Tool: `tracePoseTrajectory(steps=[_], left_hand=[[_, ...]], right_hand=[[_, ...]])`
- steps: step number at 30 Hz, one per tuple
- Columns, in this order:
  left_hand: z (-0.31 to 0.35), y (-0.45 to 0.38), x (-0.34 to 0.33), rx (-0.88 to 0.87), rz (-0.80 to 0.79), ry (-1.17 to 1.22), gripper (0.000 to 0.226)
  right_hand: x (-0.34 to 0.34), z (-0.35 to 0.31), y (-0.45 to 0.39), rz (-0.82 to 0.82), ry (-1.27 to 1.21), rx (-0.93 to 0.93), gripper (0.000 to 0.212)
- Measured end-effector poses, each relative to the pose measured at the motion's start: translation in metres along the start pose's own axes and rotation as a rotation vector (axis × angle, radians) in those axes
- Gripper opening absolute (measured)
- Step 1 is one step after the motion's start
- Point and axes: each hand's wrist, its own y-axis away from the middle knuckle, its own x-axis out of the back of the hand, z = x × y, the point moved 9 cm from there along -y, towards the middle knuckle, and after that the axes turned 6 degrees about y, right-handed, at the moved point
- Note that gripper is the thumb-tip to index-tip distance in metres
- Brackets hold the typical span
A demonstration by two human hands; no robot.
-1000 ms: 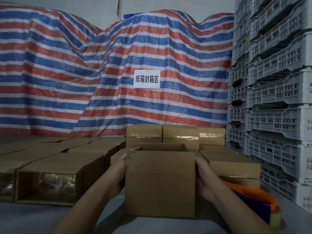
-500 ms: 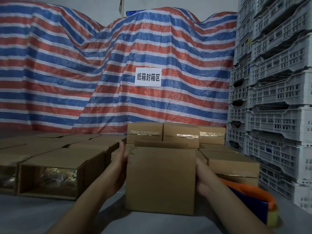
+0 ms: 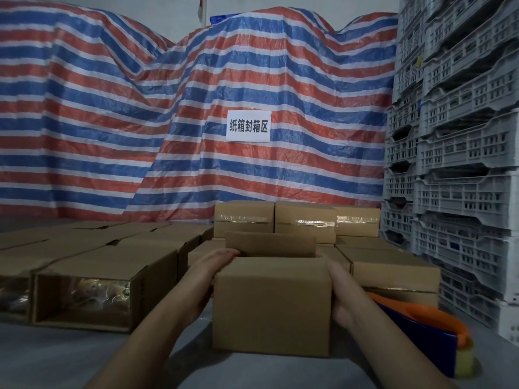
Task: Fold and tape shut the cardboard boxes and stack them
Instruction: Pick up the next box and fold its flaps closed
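A brown cardboard box point(image 3: 271, 304) stands on the grey surface right in front of me, its top open and its far flap point(image 3: 269, 244) standing up. My left hand point(image 3: 206, 279) lies along the box's left side, fingertips reaching over the top left corner. Along the right side presses my right hand point(image 3: 341, 293), its fingers hidden behind the box. An orange and blue tape dispenser point(image 3: 427, 329) lies to the right of the box, beside my right forearm.
Taped boxes point(image 3: 304, 221) are stacked behind. More boxes lie on their sides at the left point(image 3: 92, 284) and one sits at the right point(image 3: 393, 272). Grey plastic crates point(image 3: 460, 164) tower on the right. A striped tarpaulin point(image 3: 140, 108) with a white sign point(image 3: 248, 126) fills the back.
The box's near top flap has come down out of sight and the far flap now stands up. My left fingers have moved over the top left corner.
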Motion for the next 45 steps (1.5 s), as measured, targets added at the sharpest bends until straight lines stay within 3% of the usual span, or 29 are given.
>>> tracePoseTrajectory(steps=[6, 13, 15, 18, 20, 26, 33, 39, 45], left_hand=[[-0.003, -0.001, 0.002, 0.023, 0.053, -0.02, 0.022], [-0.002, 0.0, 0.0, 0.026, 0.036, 0.039, 0.016], [0.001, 0.001, 0.001, -0.024, 0.054, 0.091, 0.027], [0.006, 0.0, -0.001, -0.117, 0.003, 0.225, 0.069], [0.01, -0.001, -0.001, -0.153, -0.001, 0.213, 0.078], [0.001, 0.0, 0.011, -0.097, 0.181, 0.063, 0.025], [0.006, 0.0, 0.011, -0.112, 0.171, -0.052, 0.025], [0.014, 0.003, 0.007, -0.127, 0.165, -0.108, 0.022], [0.018, 0.001, 0.005, -0.11, 0.154, -0.161, 0.025]], right_hand=[[0.001, 0.004, 0.002, 0.021, -0.028, -0.024, 0.031], [-0.002, 0.001, 0.003, -0.066, 0.01, -0.012, 0.056], [-0.003, 0.0, 0.004, -0.082, 0.024, -0.014, 0.06], [-0.002, -0.001, 0.005, -0.07, 0.014, -0.015, 0.058], [-0.002, -0.001, 0.006, -0.064, 0.015, -0.016, 0.055], [-0.003, 0.0, 0.012, -0.007, 0.003, -0.026, 0.039], [-0.009, -0.003, 0.015, -0.018, 0.037, -0.002, 0.035], [-0.012, -0.029, 0.017, -0.009, 0.241, 0.272, 0.032], [-0.01, -0.032, 0.02, 0.029, 0.264, 0.277, 0.04]])
